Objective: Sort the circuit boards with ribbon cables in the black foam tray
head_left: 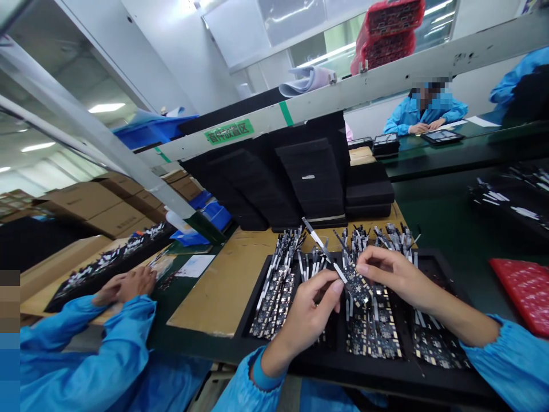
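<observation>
Both my hands meet over a black tray (437, 269) filled with several rows of small black circuit boards (373, 335) with white ribbon cables. My right hand (392, 272) pinches one small circuit board (359, 284) held above the tray. My left hand (311, 309) grips the white ribbon cable (319, 243) that sticks up and away from that board. Both sleeves are blue.
Stacks of black foam trays (309, 177) stand behind the work tray on a brown cardboard sheet (223, 280). A co-worker's hands (126, 286) work at the left beside another tray. A red bag (525, 286) lies at right. Another person sits across the green bench.
</observation>
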A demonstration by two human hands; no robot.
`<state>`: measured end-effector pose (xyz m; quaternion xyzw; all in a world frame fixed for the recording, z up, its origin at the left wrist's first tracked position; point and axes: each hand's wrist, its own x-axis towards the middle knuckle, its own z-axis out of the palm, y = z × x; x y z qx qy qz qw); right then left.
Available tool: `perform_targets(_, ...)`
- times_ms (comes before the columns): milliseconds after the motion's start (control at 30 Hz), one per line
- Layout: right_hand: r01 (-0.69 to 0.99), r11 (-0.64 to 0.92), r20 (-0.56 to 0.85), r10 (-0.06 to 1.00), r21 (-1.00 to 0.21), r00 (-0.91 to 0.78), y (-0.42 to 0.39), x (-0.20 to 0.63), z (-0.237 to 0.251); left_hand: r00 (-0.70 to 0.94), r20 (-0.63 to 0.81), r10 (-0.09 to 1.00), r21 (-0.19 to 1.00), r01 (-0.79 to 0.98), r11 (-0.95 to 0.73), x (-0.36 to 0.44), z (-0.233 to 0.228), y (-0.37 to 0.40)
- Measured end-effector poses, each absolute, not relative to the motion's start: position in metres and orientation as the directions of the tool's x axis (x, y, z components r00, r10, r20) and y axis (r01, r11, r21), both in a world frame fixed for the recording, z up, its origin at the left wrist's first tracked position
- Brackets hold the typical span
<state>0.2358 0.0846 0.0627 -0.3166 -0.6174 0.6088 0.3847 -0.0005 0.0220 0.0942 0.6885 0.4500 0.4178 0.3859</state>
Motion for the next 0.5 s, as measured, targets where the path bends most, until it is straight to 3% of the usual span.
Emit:
perform_targets(267,-0.155,-0.035,0.052,0.851,-0.987,-0.523,0.082,0.232,0.062,0.224,0.234,0.946,0.917,0.273,-0.292,0.0,0.089,0.022)
perform_targets(500,-0.277,-0.044,0.118,0.834,-0.96,-0.539,0.088,0.224,0.053,0.151,0.111,0.982,0.97,0.197,-0.14,-0.009,0.07,0.026)
